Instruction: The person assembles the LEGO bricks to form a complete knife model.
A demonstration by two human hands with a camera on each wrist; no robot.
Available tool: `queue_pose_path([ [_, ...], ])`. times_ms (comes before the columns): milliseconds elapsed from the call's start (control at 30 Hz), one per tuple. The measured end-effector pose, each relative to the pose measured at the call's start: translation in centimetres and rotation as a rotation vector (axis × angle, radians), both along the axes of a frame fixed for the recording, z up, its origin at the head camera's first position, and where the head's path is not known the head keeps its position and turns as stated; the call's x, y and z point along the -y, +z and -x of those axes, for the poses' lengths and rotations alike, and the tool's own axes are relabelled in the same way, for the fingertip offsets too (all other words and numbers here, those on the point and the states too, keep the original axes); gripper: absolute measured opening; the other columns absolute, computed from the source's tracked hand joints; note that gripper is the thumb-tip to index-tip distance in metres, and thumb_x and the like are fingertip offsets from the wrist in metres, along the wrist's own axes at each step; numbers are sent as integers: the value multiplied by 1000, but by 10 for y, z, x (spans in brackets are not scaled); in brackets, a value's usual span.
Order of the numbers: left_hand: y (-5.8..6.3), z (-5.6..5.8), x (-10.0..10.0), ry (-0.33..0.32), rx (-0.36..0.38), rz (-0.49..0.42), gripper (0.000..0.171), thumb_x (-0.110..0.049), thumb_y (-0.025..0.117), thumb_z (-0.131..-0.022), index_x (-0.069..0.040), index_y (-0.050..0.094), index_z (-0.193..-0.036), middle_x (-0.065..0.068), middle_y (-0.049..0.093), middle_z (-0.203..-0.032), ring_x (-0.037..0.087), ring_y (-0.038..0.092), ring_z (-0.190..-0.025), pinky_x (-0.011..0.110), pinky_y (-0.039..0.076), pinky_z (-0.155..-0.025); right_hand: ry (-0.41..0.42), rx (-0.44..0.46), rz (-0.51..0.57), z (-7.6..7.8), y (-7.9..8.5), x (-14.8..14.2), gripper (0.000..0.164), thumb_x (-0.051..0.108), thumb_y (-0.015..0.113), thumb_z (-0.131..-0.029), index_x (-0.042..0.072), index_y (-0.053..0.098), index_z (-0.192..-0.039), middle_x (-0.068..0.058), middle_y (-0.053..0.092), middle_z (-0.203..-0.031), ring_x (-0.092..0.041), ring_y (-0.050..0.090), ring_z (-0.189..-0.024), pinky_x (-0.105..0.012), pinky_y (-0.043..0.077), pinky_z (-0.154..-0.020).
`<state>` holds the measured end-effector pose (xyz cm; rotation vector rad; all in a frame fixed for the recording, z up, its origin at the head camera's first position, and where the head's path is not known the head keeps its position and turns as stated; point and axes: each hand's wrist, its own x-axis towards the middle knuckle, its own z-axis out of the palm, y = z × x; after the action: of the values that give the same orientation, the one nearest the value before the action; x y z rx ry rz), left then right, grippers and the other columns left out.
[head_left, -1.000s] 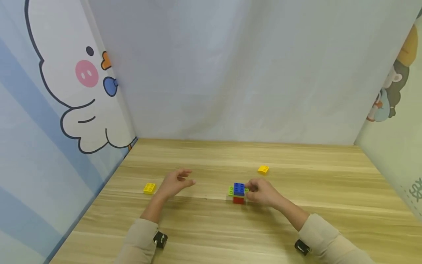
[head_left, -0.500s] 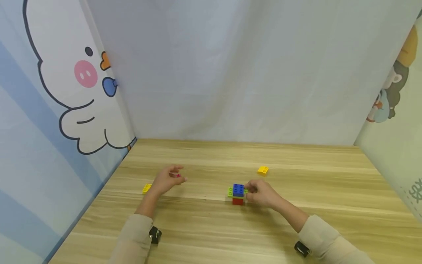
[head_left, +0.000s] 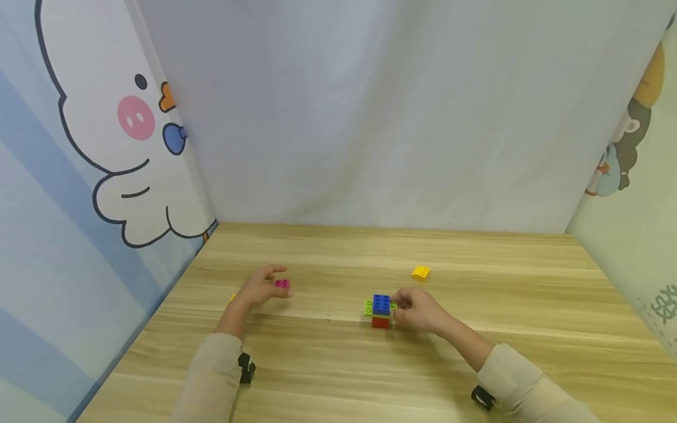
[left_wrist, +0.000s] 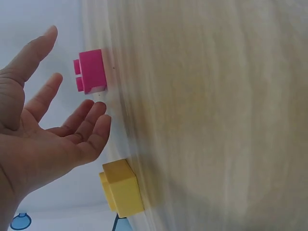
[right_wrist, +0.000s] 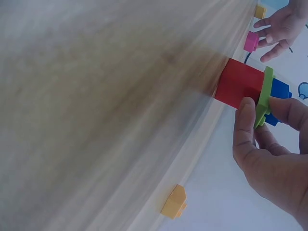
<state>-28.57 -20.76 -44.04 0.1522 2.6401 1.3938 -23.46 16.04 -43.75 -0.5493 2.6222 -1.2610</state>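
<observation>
My left hand (head_left: 258, 288) hovers at a pink building brick (head_left: 282, 284), thumb and fingers spread to either side of it. In the left wrist view the palm shows nothing held, and the pink brick lies just beyond the fingertips. A small stack stands on the table: a red brick (head_left: 381, 322) at the bottom, a light green plate (head_left: 368, 308) across it, and a blue brick (head_left: 381, 304) on top. My right hand (head_left: 420, 308) pinches the green plate's right end between thumb and fingers.
One yellow brick (left_wrist: 122, 187) sits beside the left hand, mostly covered by the wrist in the head view. A yellow brick with a sloped side (head_left: 421, 273) lies behind the right hand. Curtains (head_left: 338, 117) rise behind the wooden table (head_left: 328, 376).
My left hand has shifted left, uncovering the pink brick and covering most of the yellow one. The right hand has kept its pinch on the stack's green plate.
</observation>
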Motion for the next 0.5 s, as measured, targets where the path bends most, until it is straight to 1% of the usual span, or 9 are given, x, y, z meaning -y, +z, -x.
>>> queue_pose_path([
  [133, -3, 4, 4, 7, 13, 25, 71, -10, 78, -74, 0, 43, -135, 34, 41, -129, 44, 44, -114, 52, 40, -90, 9, 1, 4, 1, 1, 0, 30, 3, 63, -77, -9, 62, -105, -5, 58, -86, -19, 50, -78, -33, 47, -68],
  [233, -6, 7, 6, 23, 5, 59, 73, -8, 79, -73, 2, 42, -135, 33, 45, -125, 44, 47, -111, 51, 41, -89, 14, 4, 9, 1, 2, 0, 30, 4, 64, -78, -9, 62, -105, -5, 58, -86, -19, 51, -78, -33, 47, -68],
  [367, -10, 8, 7, 50, 9, 104, 70, -7, 79, -71, 3, 46, -132, 30, 49, -122, 43, 47, -110, 50, 40, -90, 15, 8, 12, 0, 2, 0, 29, 3, 64, -78, -9, 62, -104, -5, 59, -85, -19, 51, -77, -33, 47, -68],
  [500, -11, 8, 8, 54, 21, 139, 67, -6, 79, -71, 3, 48, -130, 28, 50, -122, 42, 47, -111, 51, 39, -92, 1, 21, 10, -2, 3, 1, 29, 3, 64, -78, -8, 62, -104, -5, 59, -86, -19, 51, -78, -33, 47, -68],
])
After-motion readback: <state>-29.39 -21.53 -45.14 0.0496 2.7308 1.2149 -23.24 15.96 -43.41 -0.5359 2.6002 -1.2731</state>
